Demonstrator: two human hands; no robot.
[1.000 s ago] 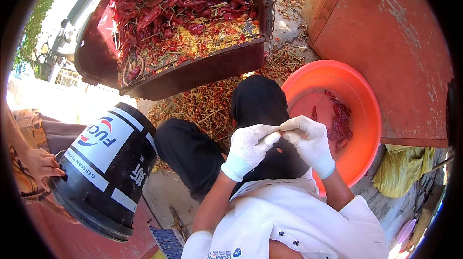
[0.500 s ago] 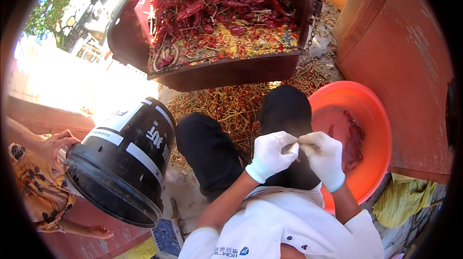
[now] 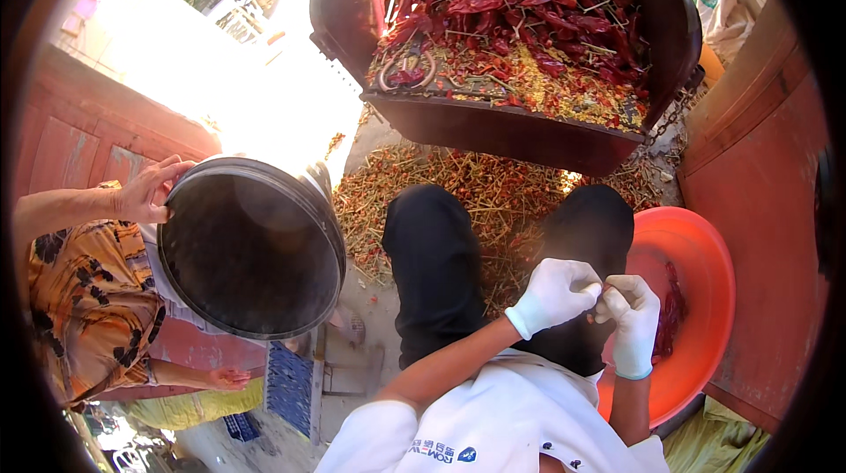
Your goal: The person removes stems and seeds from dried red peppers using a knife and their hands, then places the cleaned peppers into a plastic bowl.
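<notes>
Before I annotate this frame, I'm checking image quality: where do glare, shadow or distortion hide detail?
Head view: glare bleaches the sunlit area at upper left nearly white; head view: the black bucket's shaded inside shows little detail; head view: the round fisheye border blacks out the corners; head view: the gloved left hand and right hand show plainly, anything between them too small to identify.

Matt cloth gloves [image 3: 553, 297], smooth plastic basin [image 3: 712, 297]

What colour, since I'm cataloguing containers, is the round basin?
The basin is orange-red, clearest in the head view.
</notes>
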